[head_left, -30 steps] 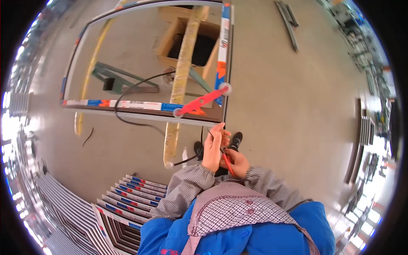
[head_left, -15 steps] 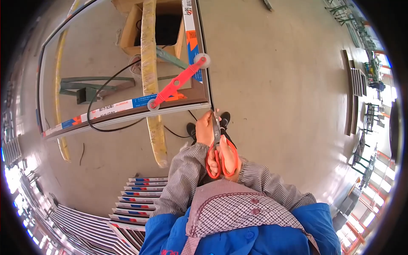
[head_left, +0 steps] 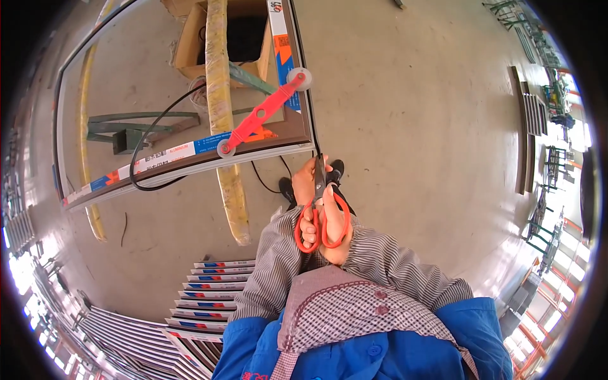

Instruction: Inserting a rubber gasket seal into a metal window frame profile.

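Note:
My right hand (head_left: 335, 229) grips a pair of scissors (head_left: 318, 187) by the red handles, their dark blades pointing forward. Close beside the blades, my left hand (head_left: 304, 185) has its fingers pinched at a thin black rubber strip (head_left: 318, 147), which runs along the outer edge of a brown window frame (head_left: 304, 130). Both hands are just below the frame's near right corner. Whether the blades touch the strip cannot be made out. Across that corner lies a red bar tool (head_left: 273, 101) with clear suction cups at its ends.
Yellow wrapped rails (head_left: 219, 82) support the framed pane. Under it are a cardboard box (head_left: 190, 54), a green metal stand (head_left: 142, 120) and a black cable (head_left: 140, 142). Stacked labelled profiles (head_left: 212, 286) lie at lower left. Long brown bars (head_left: 520, 139) rest on the floor at right.
My hands and the scissors have shifted slightly forward, and the red handles have moved a little left. The frame sits slightly higher in view.

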A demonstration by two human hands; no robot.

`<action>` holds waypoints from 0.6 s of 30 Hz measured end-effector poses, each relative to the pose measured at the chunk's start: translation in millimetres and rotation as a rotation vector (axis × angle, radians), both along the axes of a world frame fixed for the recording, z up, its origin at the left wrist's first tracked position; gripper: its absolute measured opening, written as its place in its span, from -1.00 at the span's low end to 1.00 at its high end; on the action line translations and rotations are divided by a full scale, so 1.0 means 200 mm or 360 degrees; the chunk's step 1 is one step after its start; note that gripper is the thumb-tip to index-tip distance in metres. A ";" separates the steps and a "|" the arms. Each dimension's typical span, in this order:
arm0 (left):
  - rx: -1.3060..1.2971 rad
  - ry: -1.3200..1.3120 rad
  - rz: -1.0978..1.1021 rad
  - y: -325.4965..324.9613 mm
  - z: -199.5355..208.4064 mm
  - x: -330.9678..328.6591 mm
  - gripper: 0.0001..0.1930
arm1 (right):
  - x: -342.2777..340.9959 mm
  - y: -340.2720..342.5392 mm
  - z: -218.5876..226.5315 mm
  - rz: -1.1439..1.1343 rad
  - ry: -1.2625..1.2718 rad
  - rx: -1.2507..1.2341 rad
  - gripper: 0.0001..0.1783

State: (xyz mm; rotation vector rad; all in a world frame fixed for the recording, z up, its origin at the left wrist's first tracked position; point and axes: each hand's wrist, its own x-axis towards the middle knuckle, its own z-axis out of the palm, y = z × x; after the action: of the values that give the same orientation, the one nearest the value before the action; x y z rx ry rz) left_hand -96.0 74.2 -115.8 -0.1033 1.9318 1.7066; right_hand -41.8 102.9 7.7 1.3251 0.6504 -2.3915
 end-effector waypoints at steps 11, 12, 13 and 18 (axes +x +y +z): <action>-0.0069 0.0148 0.0086 0.05 0.05 0.02 -0.76 | 0.07 0.11 -0.05 0.0281 0.0054 0.0183 -0.40; -0.0081 0.0165 0.0116 0.07 0.05 0.02 -0.77 | 0.08 0.15 -0.04 0.0301 0.0052 0.0178 -0.40; -0.0087 0.0160 0.0138 0.08 0.06 0.02 -0.77 | 0.09 0.19 -0.04 0.0370 0.0056 0.0099 -0.41; 0.0346 -0.0038 0.0652 0.12 0.04 0.07 -0.78 | 0.18 0.48 -0.02 0.1051 0.0220 0.0201 -0.50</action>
State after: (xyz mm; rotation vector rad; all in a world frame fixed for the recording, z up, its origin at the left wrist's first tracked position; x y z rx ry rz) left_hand -81.4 98.4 -107.8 -0.4620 1.7800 2.1560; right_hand -5.4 197.9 2.7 0.8091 1.0932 -1.9240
